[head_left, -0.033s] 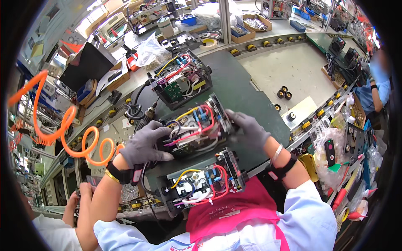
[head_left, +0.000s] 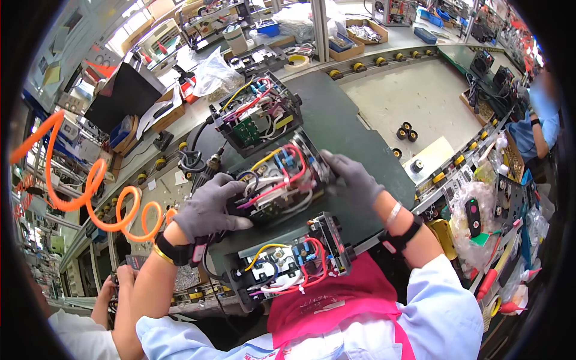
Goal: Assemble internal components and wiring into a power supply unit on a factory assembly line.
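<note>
Both gloved hands are on an open-cased electrical unit with red, yellow and white wires and dark end panels. My left hand in a grey glove grips its left end, thumb and fingers apart around the edge. My right hand, also gloved, is closed on the right end panel, its lower fingers blurred. The unit looks tilted on the dark green work surface. A similar open unit stands just beyond it. Another unit sits nearer me, against my pink apron.
An orange coiled hose hangs at the left. A black cable with a connector lies beside the units. Black rollers rest on the pale board at right, before a cluttered bin area. Co-workers are at the left and far right.
The orange hose has swung slightly lower. The held unit and my right hand have shifted a little to the left; both hands keep their hold.
</note>
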Available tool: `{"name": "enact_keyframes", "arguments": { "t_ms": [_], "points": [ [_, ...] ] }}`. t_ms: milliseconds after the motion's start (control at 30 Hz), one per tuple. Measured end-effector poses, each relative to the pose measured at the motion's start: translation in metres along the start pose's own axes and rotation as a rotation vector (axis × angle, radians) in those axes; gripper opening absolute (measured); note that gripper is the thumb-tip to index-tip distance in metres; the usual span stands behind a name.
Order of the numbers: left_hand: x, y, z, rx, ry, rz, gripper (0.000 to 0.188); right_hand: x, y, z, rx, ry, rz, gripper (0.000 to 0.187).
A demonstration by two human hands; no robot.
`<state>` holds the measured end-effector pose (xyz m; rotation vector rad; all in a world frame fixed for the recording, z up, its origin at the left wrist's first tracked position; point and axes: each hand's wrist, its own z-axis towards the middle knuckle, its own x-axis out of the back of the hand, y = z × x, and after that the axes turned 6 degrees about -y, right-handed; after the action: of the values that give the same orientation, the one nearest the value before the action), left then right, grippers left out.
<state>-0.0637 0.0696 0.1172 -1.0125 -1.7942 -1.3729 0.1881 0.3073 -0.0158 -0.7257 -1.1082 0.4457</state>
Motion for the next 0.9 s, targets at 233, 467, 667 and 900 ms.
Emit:
{"name": "enact_keyframes", "arguments": {
  "t_ms": [233, 467, 667, 900],
  "points": [
    [-0.017, 0.045, 0.001, 0.225, 0.21, 0.495, 0.082, 0.002, 0.009, 0.047, -0.119, 0.05, -0.288, 0.083],
    [-0.041, 0.052, 0.012, 0.289, 0.171, 0.513, 0.099, 0.001, -0.052, 0.034, 0.081, 0.271, -0.49, 0.089],
    [-0.049, 0.036, 0.009, 0.092, 0.296, 0.41, 0.096, -0.019, -0.066, 0.06, -0.015, 0.221, -0.703, 0.092],
    [-0.047, 0.031, 0.013, 0.075, 0.286, 0.314, 0.094, -0.022, -0.062, 0.082, -0.029, 0.166, -0.928, 0.068]
  ]
}}
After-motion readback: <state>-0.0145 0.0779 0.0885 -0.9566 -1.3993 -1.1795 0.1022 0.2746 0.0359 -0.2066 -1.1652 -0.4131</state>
